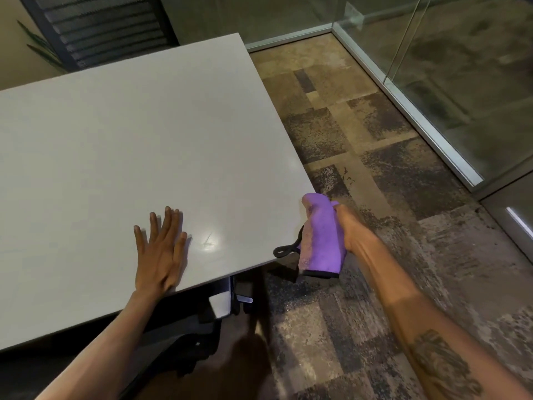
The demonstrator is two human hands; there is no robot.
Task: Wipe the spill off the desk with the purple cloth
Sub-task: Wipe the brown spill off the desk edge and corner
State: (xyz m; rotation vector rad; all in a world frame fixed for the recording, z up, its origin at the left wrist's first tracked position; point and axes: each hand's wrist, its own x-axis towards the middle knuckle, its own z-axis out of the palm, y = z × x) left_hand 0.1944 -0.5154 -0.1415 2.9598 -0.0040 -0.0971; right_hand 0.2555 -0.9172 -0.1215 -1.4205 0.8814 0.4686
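1. The right hand [350,226] has the purple cloth [323,235] bunched in its fist, hanging just off the desk's [144,134] near right corner, long side pointing down.
2. The left hand [160,249] lies flat and empty near the front edge.
3. The only wet-looking smear [209,241] sits between them, so I guess the right hand's nearer.
4. No labels readable.

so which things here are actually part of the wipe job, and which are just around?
Job:
- purple cloth, gripped in the right hand, off the desk's edge
- desk, with a faint smear
- left hand, flat on the desk

Just around:
- office chair behind the desk
- glass partition
- carpet
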